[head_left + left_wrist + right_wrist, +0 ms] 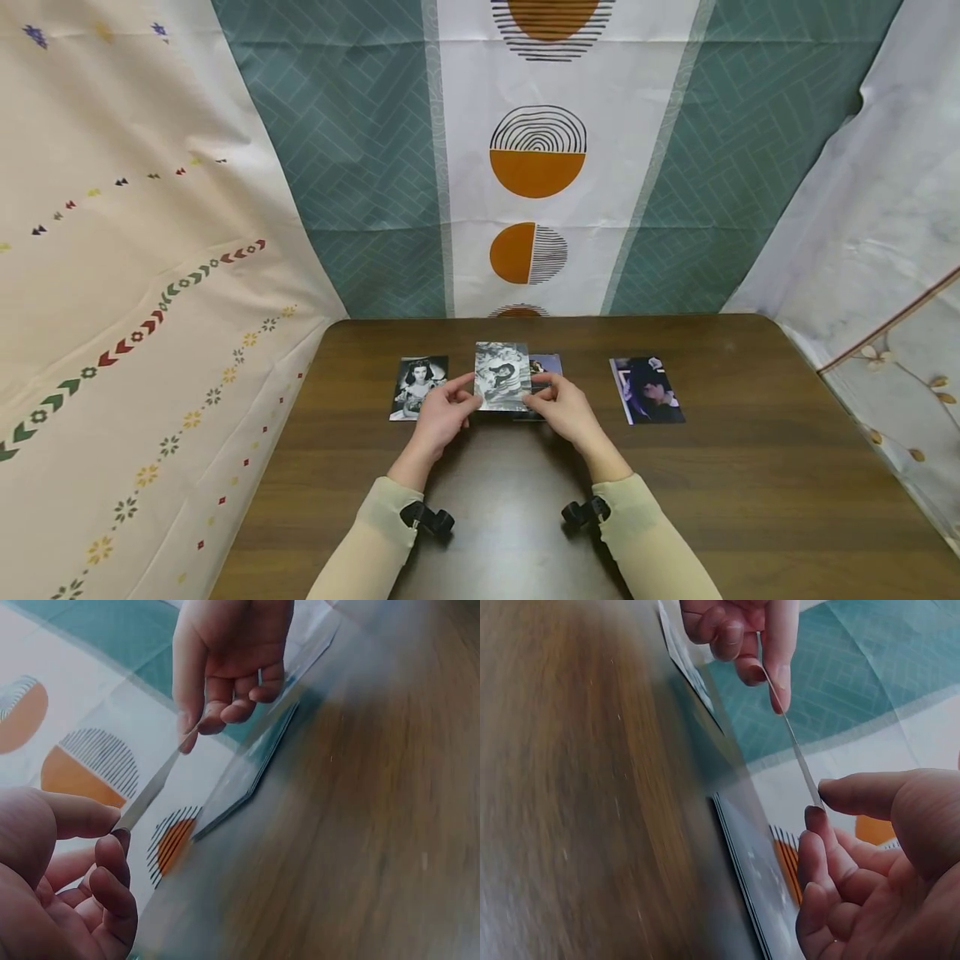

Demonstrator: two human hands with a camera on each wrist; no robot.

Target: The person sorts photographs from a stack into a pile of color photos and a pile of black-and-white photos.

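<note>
Both hands pinch a black-and-white photo print point(501, 375) by its opposite side edges, above the table. My left hand point(442, 414) grips its left edge between thumb and fingertips. At the other edge, my right hand point(568, 410) does the same. The wrist views show the print nearly edge-on, as a thin pale strip point(152, 791). Partly hidden behind it and the right hand lies a colour print point(547, 363); layered edges in the right wrist view suggest a small stack point(751, 881). A black-and-white portrait print point(417, 382) lies beside the left hand.
A dark colour print point(649, 390) lies on the brown wooden table point(757, 467), to the right of the hands. Patterned cloth point(360, 167) hangs behind the table's far edge, with more fabric at both sides. Each wrist wears a small black camera point(429, 518).
</note>
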